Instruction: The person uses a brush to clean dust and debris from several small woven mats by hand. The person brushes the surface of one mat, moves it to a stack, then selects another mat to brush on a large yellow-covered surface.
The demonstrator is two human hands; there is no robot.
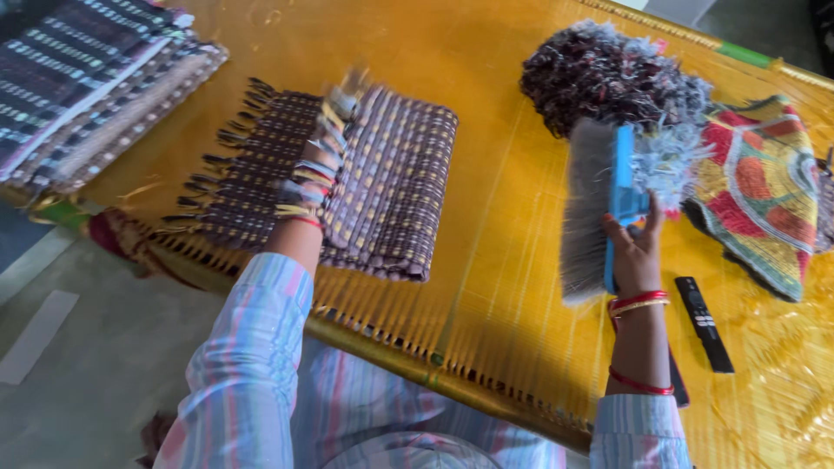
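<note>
On the yellow woven bed frame [486, 217], near its front edge, lies the folded brown mat [382, 174] of woven cloth with small yellow checks and a dark fringe on its left side, and this is the thing we work on now. Our left hand [317, 165] is on top of this mat, about at its middle fold; the hand is blurred, so we cannot tell how far the fingers are open, only that they touch or grasp the cloth there. Our right hand [632, 247] is closed around the blue plastic back of a large brush with long grey bristles [595, 208], and it holds the brush upright above the yellow surface, well to the right of the mat and not touching it. We judge that the step in hand is the handling of the folded mat with one hand while the brush waits in the other. The next move, in our judgement, calls for a firm hold on the cloth and for bringing the brush across to it with the bristles turned down. Behind the brush lie a shaggy dark rug [608, 74] and a colourful patchwork mat [760, 191]; a black remote control [704, 323] rests near our right wrist, and a stack of striped mats [87, 87] is at far left.
</note>
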